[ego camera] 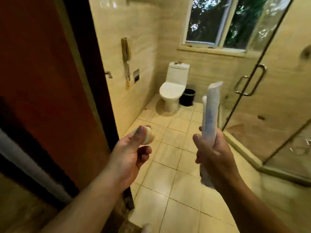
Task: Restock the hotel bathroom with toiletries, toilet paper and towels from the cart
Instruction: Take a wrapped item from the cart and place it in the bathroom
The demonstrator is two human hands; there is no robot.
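Indoors, tiled floor (pixel 170 137), toilet (pixel 175 86), window (pixel 217 22)

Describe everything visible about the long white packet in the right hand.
The packet is a long, slim white sleeve, papery or plastic-looking, with faint bluish print too blurred to read. A second, shorter one seems to lie along its left edge. It stands nearly upright, top tilted slightly right. The right hand grips its lower part, curled round it; the bottom end pokes out below the hand.

Glossy floor tiles (pixel 170 153), glass shower door (pixel 277 98), plastic-wrapped packets (pixel 210 115).
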